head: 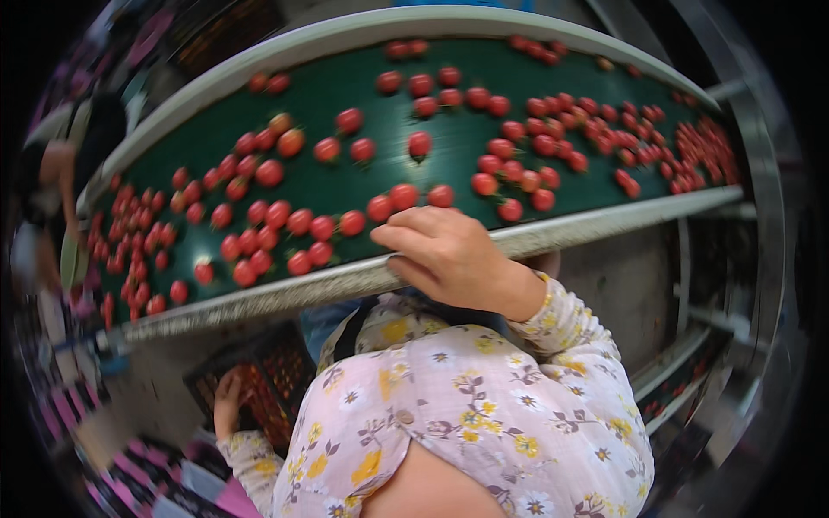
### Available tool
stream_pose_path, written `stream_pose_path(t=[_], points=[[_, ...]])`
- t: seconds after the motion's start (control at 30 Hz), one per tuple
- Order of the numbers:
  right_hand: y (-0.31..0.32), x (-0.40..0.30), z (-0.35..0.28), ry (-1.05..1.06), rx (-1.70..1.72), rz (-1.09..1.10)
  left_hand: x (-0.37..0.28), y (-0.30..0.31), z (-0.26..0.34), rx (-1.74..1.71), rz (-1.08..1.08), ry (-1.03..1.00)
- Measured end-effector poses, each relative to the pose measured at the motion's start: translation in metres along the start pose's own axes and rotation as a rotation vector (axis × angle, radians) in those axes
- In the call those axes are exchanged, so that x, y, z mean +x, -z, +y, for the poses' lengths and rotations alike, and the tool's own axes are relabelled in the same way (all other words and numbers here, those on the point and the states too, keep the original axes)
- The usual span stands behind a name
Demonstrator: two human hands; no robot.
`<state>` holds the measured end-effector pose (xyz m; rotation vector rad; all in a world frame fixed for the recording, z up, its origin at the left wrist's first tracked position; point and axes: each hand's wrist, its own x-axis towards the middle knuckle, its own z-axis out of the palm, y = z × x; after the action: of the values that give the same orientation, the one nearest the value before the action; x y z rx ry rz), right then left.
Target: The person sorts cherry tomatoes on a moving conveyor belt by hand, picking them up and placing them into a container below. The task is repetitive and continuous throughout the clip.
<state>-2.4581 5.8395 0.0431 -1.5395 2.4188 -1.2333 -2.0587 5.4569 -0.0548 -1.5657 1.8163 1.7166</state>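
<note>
Many red cherry tomatoes point(419, 144) lie on a green conveyor belt point(388, 175), several with green calyxes and a few paler orange. My right hand point(447, 259) reaches over the belt's pale near rail point(531, 241), its fingers bent and pointing left. Its fingertips are just below two tomatoes point(392, 201) near the rail; the palm is hidden, so I cannot see whether anything is in it. Low on the left, my left hand point(230, 395) is over a dark crate point(207, 375) that holds small red and orange fruit. Whatever its fingers may hold is blurred.
At the far left is another person's arm point(68, 178) beside a pale green container point(74, 259). Pink and black stacked items point(139, 466) stand at lower left. A metal frame point(764, 259) rises on the right, with a lower belt point(673, 388) carrying red fruit.
</note>
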Motion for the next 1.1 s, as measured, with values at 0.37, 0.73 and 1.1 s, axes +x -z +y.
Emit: stream_pose_path(t=[0.37,0.73,1.1], points=[[0.079,-0.065,0.041,-0.39,-0.391,0.336,-0.05,-0.158,0.281,0.338,-0.958,-0.877],[0.1,-0.084,0.084,-0.566,-0.494,0.221,-0.057,-0.339,0.336,1.146,-0.498,-1.726],[0.115,-0.098,0.088,-0.485,-0.131,0.673,-0.033,-0.485,0.355,1.09,-0.596,-1.963]])
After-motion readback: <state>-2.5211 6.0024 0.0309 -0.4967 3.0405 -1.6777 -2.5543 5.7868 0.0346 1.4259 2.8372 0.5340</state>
